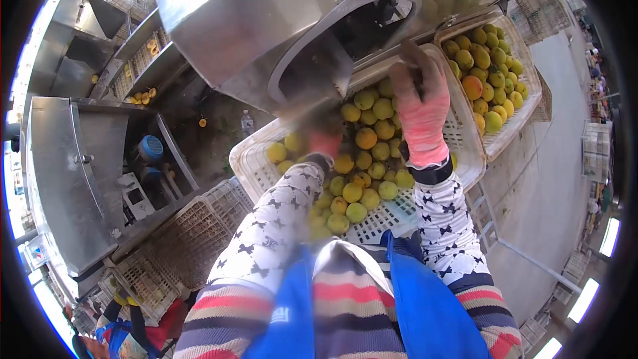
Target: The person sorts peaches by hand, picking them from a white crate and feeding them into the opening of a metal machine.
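Observation:
A white plastic crate (pixel 470 153) of round yellow-green fruit (pixel 352 192), which look like peaches, stands in front of me under a steel machine (pixel 246 33). My left hand (pixel 324 136), in a pink glove, is smeared by motion over the crate's left part, close to the machine's opening; its fingers cannot be made out. My right hand (pixel 425 106) wears a pink glove with dark fingertips. It is open above the crate's far right side, fingers apart and pointing toward the machine, with no fruit visible in it.
A second crate (pixel 492 143) of yellow and orange fruit stands at the right. To the left are empty stacked crates (pixel 193 229), a water bottle (pixel 247 123), a blue motor (pixel 151 149) and steel cabinets (pixel 63 179). Another person (pixel 119 332) is at lower left.

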Action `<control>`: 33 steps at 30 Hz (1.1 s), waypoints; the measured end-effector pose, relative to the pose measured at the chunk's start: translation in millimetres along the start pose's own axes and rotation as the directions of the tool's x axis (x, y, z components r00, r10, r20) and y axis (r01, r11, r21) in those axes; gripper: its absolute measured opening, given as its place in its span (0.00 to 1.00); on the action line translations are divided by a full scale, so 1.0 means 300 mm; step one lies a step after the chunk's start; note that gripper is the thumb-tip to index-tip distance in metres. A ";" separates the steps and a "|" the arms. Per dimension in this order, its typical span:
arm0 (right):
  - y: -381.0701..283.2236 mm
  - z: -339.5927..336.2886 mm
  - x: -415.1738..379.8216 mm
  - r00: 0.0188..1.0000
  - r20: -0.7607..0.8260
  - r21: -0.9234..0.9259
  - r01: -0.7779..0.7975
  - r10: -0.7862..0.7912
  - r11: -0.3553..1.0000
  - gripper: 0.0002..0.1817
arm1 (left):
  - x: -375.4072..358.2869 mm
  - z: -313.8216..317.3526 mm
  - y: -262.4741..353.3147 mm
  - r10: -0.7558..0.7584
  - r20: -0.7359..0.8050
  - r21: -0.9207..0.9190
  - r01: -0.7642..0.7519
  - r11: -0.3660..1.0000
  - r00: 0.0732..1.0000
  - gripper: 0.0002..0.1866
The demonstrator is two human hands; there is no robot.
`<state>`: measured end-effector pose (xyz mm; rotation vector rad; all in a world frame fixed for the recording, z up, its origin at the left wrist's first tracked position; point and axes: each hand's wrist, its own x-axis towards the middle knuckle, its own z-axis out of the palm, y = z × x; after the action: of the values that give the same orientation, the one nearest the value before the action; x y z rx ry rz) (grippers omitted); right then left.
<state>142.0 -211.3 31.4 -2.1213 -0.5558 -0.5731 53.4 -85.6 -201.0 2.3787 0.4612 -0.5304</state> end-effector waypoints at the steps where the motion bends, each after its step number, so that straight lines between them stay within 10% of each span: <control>1: 0.113 0.000 -0.066 1.000 0.009 -0.062 0.017 -0.017 0.998 0.19 | 0.060 0.129 -0.079 0.040 -0.083 -0.086 -0.047 0.995 0.996 0.26; 3: 0.199 -0.032 -0.188 0.812 0.290 -0.186 -0.471 0.507 0.862 0.19 | 0.126 0.256 -0.133 0.092 -0.199 -0.067 -0.108 0.992 0.976 0.28; 5: 0.336 0.013 -0.339 0.675 0.401 -0.428 -0.459 0.619 0.778 0.19 | 0.139 0.310 -0.147 0.118 -0.265 0.125 -0.087 0.988 0.957 0.31; 7: 0.377 0.088 -0.450 0.650 0.516 -0.533 -0.266 0.558 0.803 0.19 | 0.129 0.119 -0.042 0.143 0.156 0.307 -0.186 0.933 0.977 0.28; 8: 0.361 0.125 -0.451 0.537 0.561 -0.595 -0.268 0.630 0.758 0.19 | 0.134 0.042 -0.007 0.115 0.359 0.379 -0.257 0.889 0.926 0.28; 10: 0.332 0.187 -0.449 0.284 0.606 -0.702 -0.249 0.743 0.667 0.20 | 0.182 0.077 -0.117 0.311 0.275 0.203 -0.371 0.906 0.910 0.26; 14: 0.529 0.363 -0.688 0.412 0.575 -0.733 -0.125 0.707 0.669 0.26 | 0.307 0.323 -0.288 0.615 -0.343 0.020 -0.649 0.760 0.710 0.21; 20: 0.414 0.150 -0.466 0.358 0.612 -0.542 -0.460 0.705 0.703 0.36 | 0.296 0.158 -0.004 0.322 0.277 0.033 -0.344 0.939 0.905 0.20; 23: 0.467 0.006 -0.421 0.368 0.720 -0.104 -0.781 0.589 0.616 0.49 | 0.300 0.203 -0.069 0.315 0.141 -0.397 -0.238 0.887 0.939 0.22; 26: 0.299 -0.123 -0.286 0.415 0.793 0.379 -0.909 0.446 0.171 0.50 | 0.342 0.325 -0.165 0.279 0.120 -0.727 -0.107 0.678 0.953 0.24; 29: 0.174 -0.178 -0.239 0.517 0.755 0.529 -0.843 0.404 0.091 0.54 | 0.219 0.143 -0.066 0.102 0.472 -0.821 0.394 0.413 0.876 0.25; 32: 0.118 -0.179 -0.196 0.576 0.753 0.597 -0.801 0.317 0.037 0.55 | -0.156 -0.268 0.217 0.289 0.526 -0.752 0.596 -0.282 0.800 0.21; 33: 0.105 -0.174 -0.182 0.615 0.734 0.618 -0.781 0.289 0.094 0.53 | -0.216 -0.325 0.232 0.331 0.422 -0.824 0.509 -0.248 0.844 0.21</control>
<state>106.0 -281.2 8.3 -1.0633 -0.1210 0.6625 53.8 -83.9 -64.8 0.3643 0.4976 -0.4972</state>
